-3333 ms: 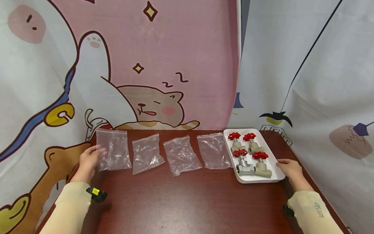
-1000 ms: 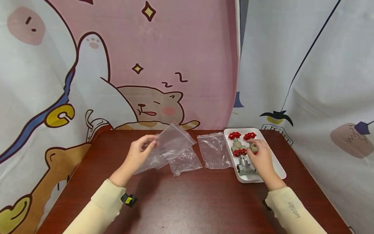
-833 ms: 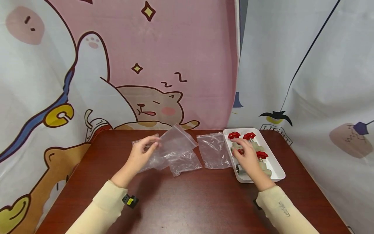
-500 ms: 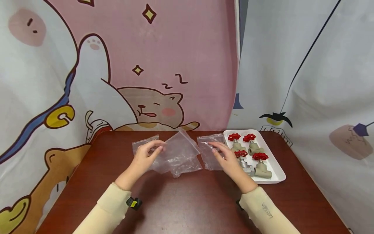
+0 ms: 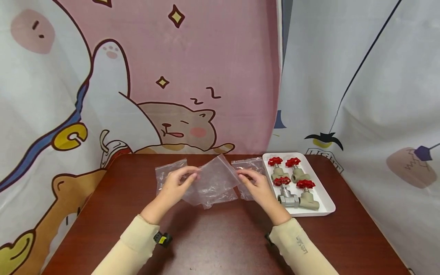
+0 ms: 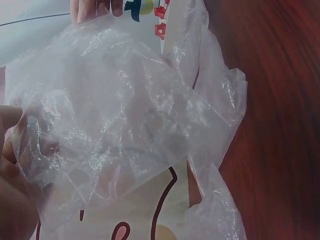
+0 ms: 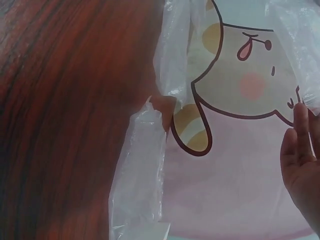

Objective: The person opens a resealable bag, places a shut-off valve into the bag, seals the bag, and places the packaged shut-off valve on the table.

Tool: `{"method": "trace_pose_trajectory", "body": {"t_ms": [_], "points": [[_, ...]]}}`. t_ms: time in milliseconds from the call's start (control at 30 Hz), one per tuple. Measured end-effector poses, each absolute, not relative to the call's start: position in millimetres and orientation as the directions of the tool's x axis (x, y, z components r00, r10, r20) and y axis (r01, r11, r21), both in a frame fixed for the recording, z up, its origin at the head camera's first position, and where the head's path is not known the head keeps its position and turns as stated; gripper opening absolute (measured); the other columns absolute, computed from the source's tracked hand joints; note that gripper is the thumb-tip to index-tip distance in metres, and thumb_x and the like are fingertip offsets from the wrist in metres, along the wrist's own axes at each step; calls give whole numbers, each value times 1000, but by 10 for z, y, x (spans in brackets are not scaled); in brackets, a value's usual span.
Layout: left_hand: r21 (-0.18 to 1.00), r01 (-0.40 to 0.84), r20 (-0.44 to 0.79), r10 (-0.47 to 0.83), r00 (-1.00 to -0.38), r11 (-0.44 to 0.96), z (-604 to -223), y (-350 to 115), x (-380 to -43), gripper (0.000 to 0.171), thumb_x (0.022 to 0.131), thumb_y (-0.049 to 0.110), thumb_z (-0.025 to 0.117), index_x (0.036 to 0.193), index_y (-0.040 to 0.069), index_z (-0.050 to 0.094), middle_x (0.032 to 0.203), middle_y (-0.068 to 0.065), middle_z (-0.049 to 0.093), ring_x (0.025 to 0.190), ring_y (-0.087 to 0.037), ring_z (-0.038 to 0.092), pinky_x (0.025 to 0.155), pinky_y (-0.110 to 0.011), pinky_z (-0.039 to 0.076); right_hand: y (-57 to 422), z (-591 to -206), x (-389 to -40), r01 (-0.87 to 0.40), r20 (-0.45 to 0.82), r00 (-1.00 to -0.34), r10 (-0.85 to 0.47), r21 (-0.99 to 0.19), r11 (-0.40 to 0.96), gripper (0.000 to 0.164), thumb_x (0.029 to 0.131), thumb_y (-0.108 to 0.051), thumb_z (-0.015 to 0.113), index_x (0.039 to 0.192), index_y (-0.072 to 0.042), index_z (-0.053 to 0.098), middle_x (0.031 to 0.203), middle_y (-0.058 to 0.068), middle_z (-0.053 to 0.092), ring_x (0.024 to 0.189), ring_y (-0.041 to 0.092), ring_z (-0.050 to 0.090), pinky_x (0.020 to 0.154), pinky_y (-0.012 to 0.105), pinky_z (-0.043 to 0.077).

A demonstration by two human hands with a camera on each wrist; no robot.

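A clear zip-lock bag (image 5: 216,175) is held up off the table between both hands, its zip edge slanting at the upper right. My left hand (image 5: 173,187) pinches its left side between thumb and fingers; the left wrist view shows the crinkled film of the bag (image 6: 100,110) spread wide. At the opposite corner, by the zip, the thumb and fingers of my right hand (image 5: 258,187) pinch the edge. The right wrist view catches the right hand (image 7: 305,165) with its fingertips at the film. No object shows inside the bag.
Three more clear bags lie on the brown table (image 5: 220,244): a left bag (image 5: 165,172), a middle bag (image 5: 223,196) partly hidden, and a right bag (image 5: 252,164). Beside them a white tray (image 5: 324,204) holds several red-handled valves, including a beige valve (image 5: 308,200) and a metal valve (image 5: 286,200).
My left hand has lifted the leftmost bag and carried it to the middle. My right hand has left the tray's side, crossed over the valves and taken the bag's right corner.
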State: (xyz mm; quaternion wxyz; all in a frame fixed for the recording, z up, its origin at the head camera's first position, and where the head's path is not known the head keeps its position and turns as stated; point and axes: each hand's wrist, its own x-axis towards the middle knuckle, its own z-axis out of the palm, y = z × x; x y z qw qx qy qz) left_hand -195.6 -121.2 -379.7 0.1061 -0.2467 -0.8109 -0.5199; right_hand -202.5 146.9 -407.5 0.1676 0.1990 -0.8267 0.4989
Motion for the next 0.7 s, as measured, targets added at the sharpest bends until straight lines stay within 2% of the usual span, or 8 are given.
{"method": "trace_pose_trajectory", "body": {"t_ms": [133, 267, 467, 700], "points": [[792, 507, 430, 277, -859, 341, -3877, -1200, -2011, 16, 92, -1, 56, 106, -3, 64, 92, -18, 71, 86, -35, 68, 73, -28, 55, 1477, -4082, -2026, -490, 475, -868, -145, -769, 411, 17, 89, -3, 63, 104, 2, 69, 101, 16, 70, 93, 24, 64, 79, 27, 52], [794, 501, 430, 264, -863, 345, -4076, -1210, -2128, 16, 92, 1, 57, 106, 1, 66, 92, -14, 72, 85, -29, 70, 72, -29, 56, 1472, -4094, -2026, -494, 479, -866, -142, -779, 385, 15, 87, -1, 64, 101, 3, 69, 94, 17, 70, 84, 19, 63, 70, 20, 50], [792, 517, 452, 257, -854, 324, -4201, -1225, -2175, 15, 92, 7, 60, 105, 7, 67, 92, -8, 73, 84, -18, 70, 71, -23, 55, 1441, -4114, -2028, -509, 486, -859, -159, -783, 358, 17, 84, 5, 65, 101, 5, 68, 77, 17, 68, 68, 15, 58, 58, 26, 48], [775, 537, 469, 268, -842, 332, -4192, -1223, -2157, 15, 92, 6, 60, 105, 7, 67, 92, -8, 73, 82, -15, 69, 71, -25, 56, 1390, -4094, -2004, -471, 438, -882, -173, -806, 360, 13, 84, 3, 66, 97, 5, 67, 79, 17, 67, 70, 12, 58, 62, 26, 51]]}}
